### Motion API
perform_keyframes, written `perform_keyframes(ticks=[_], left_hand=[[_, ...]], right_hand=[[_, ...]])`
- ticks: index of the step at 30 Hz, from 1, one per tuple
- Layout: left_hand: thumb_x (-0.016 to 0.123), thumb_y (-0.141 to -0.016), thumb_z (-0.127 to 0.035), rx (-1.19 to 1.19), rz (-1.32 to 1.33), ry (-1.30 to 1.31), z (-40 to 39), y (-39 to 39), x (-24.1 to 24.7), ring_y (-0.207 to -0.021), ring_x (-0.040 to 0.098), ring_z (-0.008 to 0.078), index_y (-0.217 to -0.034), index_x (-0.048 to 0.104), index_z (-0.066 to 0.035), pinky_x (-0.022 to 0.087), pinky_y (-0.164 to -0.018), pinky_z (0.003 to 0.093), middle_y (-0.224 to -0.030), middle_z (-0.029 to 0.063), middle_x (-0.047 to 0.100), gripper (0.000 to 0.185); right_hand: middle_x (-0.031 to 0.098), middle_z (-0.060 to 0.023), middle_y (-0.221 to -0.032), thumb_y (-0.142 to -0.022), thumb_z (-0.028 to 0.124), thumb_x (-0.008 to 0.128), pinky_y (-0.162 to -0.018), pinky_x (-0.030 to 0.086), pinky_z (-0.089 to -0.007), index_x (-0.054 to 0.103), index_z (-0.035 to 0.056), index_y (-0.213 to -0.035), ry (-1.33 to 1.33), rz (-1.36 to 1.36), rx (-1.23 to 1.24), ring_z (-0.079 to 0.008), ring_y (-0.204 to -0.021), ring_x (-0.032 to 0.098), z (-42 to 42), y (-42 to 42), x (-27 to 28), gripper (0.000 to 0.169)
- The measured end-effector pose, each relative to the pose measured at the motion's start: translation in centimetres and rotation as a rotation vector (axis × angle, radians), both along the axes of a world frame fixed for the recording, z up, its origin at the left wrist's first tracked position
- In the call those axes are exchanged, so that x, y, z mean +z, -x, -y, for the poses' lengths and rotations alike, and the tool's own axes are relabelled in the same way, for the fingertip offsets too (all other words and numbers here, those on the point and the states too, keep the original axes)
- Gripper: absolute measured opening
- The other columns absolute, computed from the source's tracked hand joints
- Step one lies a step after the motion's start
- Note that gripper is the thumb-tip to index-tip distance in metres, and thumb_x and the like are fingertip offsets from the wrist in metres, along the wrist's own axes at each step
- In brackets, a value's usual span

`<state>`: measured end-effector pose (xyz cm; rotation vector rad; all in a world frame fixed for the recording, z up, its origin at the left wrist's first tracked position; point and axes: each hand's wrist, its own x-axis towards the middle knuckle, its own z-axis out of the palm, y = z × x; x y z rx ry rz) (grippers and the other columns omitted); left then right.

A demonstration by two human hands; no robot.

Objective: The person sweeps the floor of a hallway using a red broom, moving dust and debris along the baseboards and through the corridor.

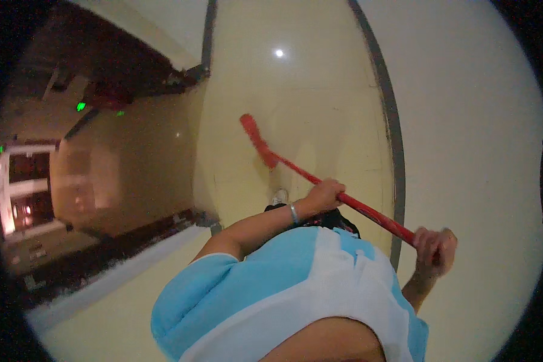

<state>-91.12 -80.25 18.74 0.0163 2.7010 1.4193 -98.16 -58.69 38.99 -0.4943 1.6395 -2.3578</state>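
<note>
A red broom [373, 216] slants across the view in front of my body. Its blurred red head [259, 141] is at the pale tiled floor, ahead and to the left; bristles cannot be made out. Around the middle of the handle is my left hand [324, 195], with a band on its wrist. My right hand [435, 251] grips the upper end of the handle, out to the right and near the wall. One light shoe [279, 197] shows on the floor below the broom head.
A white wall [461, 135] with a dark skirting strip [391, 122] runs along the right. On the left, a doorway opens onto a darker hall with a shiny brown floor [149, 140] and green lights [81, 107]. Another wall [167, 27] stands at the upper left.
</note>
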Motion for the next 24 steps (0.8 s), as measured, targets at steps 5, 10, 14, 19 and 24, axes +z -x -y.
perform_keyframes(ticks=[5, 10, 14, 19, 24], left_hand=[[0.064, -0.066, -0.019, -0.266, -0.210, -0.122, -3.2, 3.9, -0.5, -0.076, 0.048, 0.0298, -0.070, 0.048, -0.005, 0.040, -0.063, 0.0387, -0.072, 0.0109, 0.048, 0.022], [0.065, -0.058, -0.009, -0.457, -0.239, -0.239, -5.6, 6.2, -6.5, -0.079, 0.049, 0.0278, -0.070, 0.048, -0.007, 0.043, -0.063, 0.0378, -0.076, 0.0086, 0.049, 0.021], [0.064, -0.058, -0.011, -0.561, -0.165, -0.142, -5.8, 7.5, -10.1, -0.079, 0.050, 0.0284, -0.068, 0.051, -0.007, 0.043, -0.063, 0.0392, -0.076, 0.0096, 0.051, 0.017], [0.063, -0.060, -0.018, -0.565, 0.027, 0.022, 0.0, 3.4, -10.1, -0.075, 0.051, 0.0305, -0.066, 0.054, -0.007, 0.042, -0.065, 0.0398, -0.074, 0.0127, 0.053, 0.016], [0.060, -0.065, -0.023, -0.480, 0.418, 0.225, 8.2, 2.0, -8.7, -0.073, 0.054, 0.0309, -0.065, 0.055, -0.006, 0.043, -0.060, 0.0418, -0.074, 0.0124, 0.055, 0.017]], right_hand=[[0.048, -0.0069, -0.048, -0.074, 0.014, 0.051, -0.046, 0.040, -0.0336, 0.049, 0.0022, -0.059, -0.136, -0.238, -0.038, -0.0176, -0.038, 0.043, 0.3, -6.9, 3.0, 0.019], [0.049, -0.0101, -0.049, -0.067, 0.010, 0.052, -0.050, 0.043, -0.0329, 0.051, 0.0001, -0.057, -0.610, -0.193, -0.055, -0.0203, -0.045, 0.048, 4.8, -9.4, 0.9, 0.014], [0.050, -0.0094, -0.049, -0.068, 0.009, 0.051, -0.052, 0.042, -0.0320, 0.051, -0.0009, -0.056, -0.591, -0.012, -0.118, -0.0209, -0.046, 0.048, 5.0, -7.1, -1.7, 0.016], [0.047, -0.0072, -0.046, -0.069, 0.010, 0.049, -0.053, 0.042, -0.0324, 0.051, -0.0019, -0.056, -0.277, 0.216, -0.196, -0.0171, -0.043, 0.044, 6.3, -5.4, -2.4, 0.017], [0.041, -0.0052, -0.043, -0.074, 0.012, 0.047, -0.060, 0.043, -0.0331, 0.049, -0.0013, -0.059, -0.199, 0.496, -0.215, -0.0134, -0.039, 0.037, 8.6, -3.4, -7.2, 0.020]])
